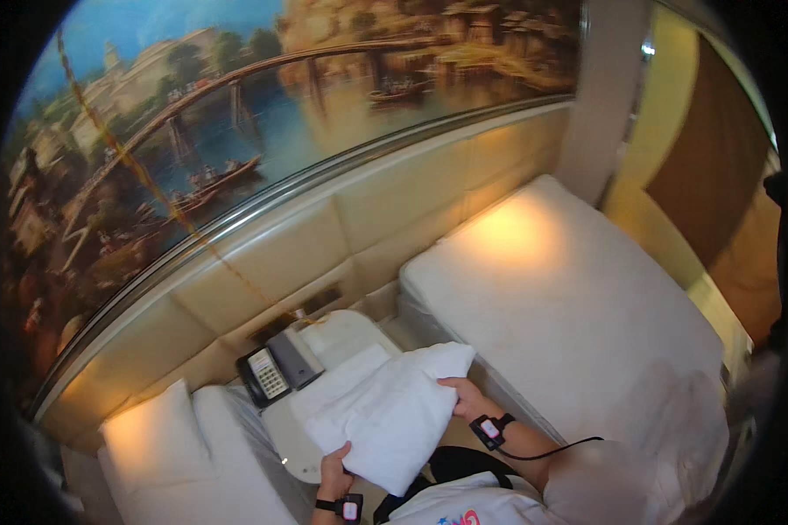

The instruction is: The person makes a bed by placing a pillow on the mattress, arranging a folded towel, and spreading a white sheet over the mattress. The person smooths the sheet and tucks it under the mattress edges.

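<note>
Before my body, both hands hold a white pillow (394,407). My left hand (335,471) grips its lower left edge, the thumb on top. On the right edge, near the upper corner, my right hand (461,396) has its thumb over the fabric and its other fingers hidden beneath. The pillow covers part of a pale bedside table (282,433). A desk telephone (268,377) stands on that table, beside a grey box-like object (302,361). Each of my wrists wears a strapped device, and a black cable runs from the right one.
On the right is a bed with a white-covered mattress (565,302). Another bed (236,479), at the lower left, bears a white pillow (154,436). A padded headboard panel (289,256) lines the wall below a large mural (236,118). Brown and yellow curtains (702,170) hang at right.
</note>
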A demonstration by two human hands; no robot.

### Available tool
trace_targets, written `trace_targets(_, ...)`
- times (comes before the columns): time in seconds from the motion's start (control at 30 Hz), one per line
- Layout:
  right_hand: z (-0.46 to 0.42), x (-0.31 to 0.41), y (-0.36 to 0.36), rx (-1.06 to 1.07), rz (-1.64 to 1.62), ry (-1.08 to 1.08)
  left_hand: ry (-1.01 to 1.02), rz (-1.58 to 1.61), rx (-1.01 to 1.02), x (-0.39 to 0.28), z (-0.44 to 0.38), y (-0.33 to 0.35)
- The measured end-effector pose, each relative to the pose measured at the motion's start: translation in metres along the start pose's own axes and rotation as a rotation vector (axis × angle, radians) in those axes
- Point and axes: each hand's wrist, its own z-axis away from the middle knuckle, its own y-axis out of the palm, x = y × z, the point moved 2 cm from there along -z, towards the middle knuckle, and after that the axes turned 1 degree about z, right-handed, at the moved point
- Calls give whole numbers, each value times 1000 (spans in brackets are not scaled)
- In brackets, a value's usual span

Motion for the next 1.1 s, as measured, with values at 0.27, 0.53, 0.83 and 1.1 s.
trace_targets(0.27,9,10,-32,-159,-232,-224,-183,-260,222,-52,-77,65)
trace_targets(0.53,34,112,-55,-148,100,-724,-33,-405,496,-23,-102,165)
trace_targets(0.83,68,150,-339,-1475,905,-1094,-639,-1000,443,201,-238,192)
trace_targets(1.1,48,3,-454,-1071,984,-141,-706,-1271,293,177,-313,152)
